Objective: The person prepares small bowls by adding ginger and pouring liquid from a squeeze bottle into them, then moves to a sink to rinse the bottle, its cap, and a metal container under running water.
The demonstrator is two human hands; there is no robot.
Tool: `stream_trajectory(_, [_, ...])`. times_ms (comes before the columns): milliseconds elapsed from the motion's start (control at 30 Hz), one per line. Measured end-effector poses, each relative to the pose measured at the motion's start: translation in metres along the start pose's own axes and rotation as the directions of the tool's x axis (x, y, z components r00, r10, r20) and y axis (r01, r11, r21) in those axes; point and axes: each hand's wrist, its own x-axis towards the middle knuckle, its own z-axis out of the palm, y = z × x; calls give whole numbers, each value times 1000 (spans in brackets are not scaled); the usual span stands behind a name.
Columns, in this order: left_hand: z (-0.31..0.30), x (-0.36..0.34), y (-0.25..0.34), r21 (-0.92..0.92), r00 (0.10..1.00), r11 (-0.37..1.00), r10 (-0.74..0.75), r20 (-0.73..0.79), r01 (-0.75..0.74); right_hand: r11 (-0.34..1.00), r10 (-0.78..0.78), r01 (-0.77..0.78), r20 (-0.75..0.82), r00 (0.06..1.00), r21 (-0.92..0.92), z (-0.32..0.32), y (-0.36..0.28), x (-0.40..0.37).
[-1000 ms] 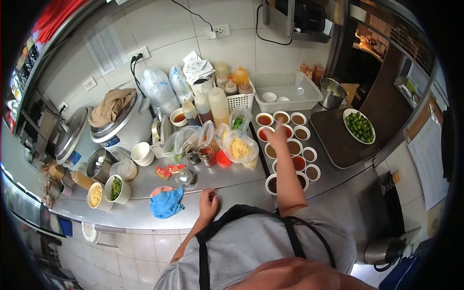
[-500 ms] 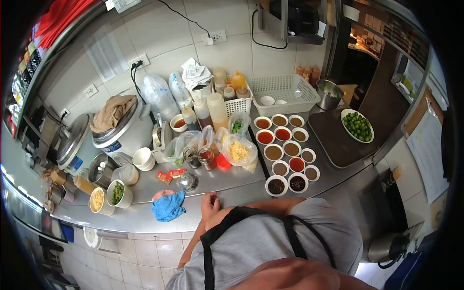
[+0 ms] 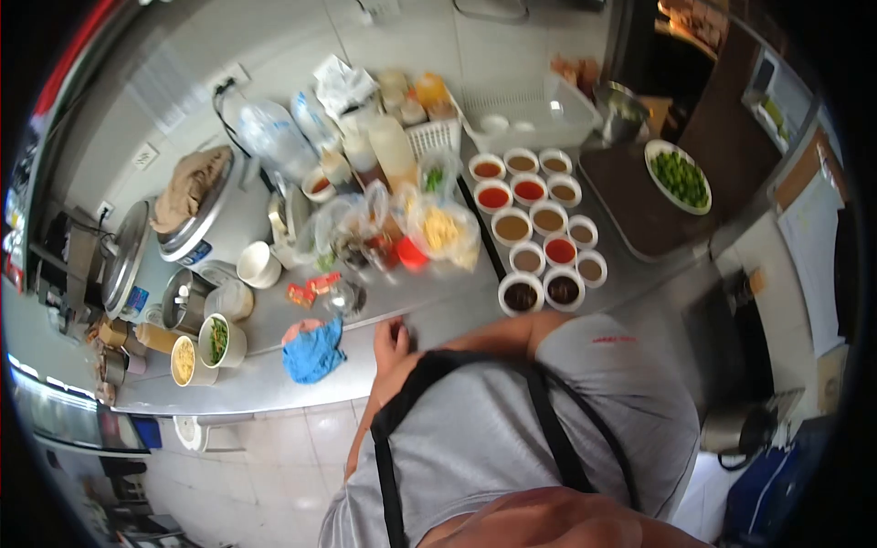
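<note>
The sauce cups (image 3: 548, 235) are grouped on the right part of the steel counter (image 3: 448, 315), just right of a black strip (image 3: 494, 263); bare metal is left between that strip and the blue cloth (image 3: 313, 352). The left hand (image 3: 391, 345) is placed at the near edge, fingers curled; whether anything is held cannot be told. The right hand's state cannot be told. Fourteen cups are counted: two near ones filled near-black, three bright red, the others brownish. One oval dish (image 3: 649, 165) of green fruit (image 3: 681, 180) is set on the brown tray (image 3: 630, 205) at right.
</note>
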Motion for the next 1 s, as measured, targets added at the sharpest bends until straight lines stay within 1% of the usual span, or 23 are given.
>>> stream_trajectory(67, [-1, -1, -4, -144, 989, 980, -132, 66, 141, 1000, -22, 22, 8, 1000, 4, -1, -2, 6])
stream_trajectory(167, [-1, 2, 8, -145, 993, 983, -103, 61, 111, 998, -53, 53, 12, 999, 21, -3, -6, 9])
stream_trajectory(267, [-2, 5, 12, -87, 992, 994, -62, 112, 72, 996, -76, 76, 3, 997, 45, -4, -6, 14])
stream_trajectory(367, [1, 6, 12, -127, 991, 991, -31, 132, 48, 994, -87, 87, 3, 996, 62, -3, -8, 20])
stream_trajectory(467, [4, 5, 13, -152, 991, 984, -73, 111, 90, 991, -110, 110, 1, 994, 75, -3, -7, 26])
stream_trajectory(500, [1, -2, 4, -81, 987, 993, -77, 140, 89, 990, -119, 118, -2, 993, 79, -5, -4, 26])
stream_trajectory(533, [-1, -9, -12, -23, 986, 997, -68, 152, 72, 991, -110, 110, -2, 994, 70, -8, -1, 26])
stream_trajectory(567, [4, 0, -19, 24, 990, 999, -33, 134, 31, 994, -83, 83, 2, 997, 66, -10, 3, 25])
stream_trajectory(600, [2, 8, 22, 62, 992, 992, 107, 72, -112, 997, -60, 59, 10, 998, 57, -10, 5, 24])
stream_trajectory(633, [2, 9, 16, 114, 973, 969, 207, 99, -218, 998, -34, 33, 19, 999, 57, -10, 7, 24])
stream_trajectory(667, [-1, 10, 23, 114, 973, 973, 184, 138, -200, 999, -12, 11, 17, 1000, 51, -8, 7, 25])
stream_trajectory(700, [-4, 15, 32, 173, 954, 948, 234, 188, -266, 998, 0, -1, 19, 1000, 57, -9, 8, 27])
stream_trajectory(733, [-2, 13, 22, 172, 966, 967, 148, 212, -186, 998, 12, -13, 15, 1000, 54, -8, 8, 25])
stream_trajectory(800, [-5, 15, 26, 180, 953, 958, 174, 246, -222, 998, 21, -22, 5, 1000, 57, -12, 9, 28])
stream_trajectory(900, [-6, 13, 16, 125, 959, 984, 91, 268, -128, 998, 17, -16, -2, 1000, 66, -8, 9, 31])
stream_trajectory(1000, [-4, 16, -4, 193, 935, 954, 160, 317, -229, 998, 16, -15, -8, 1000, 66, -9, 9, 32])
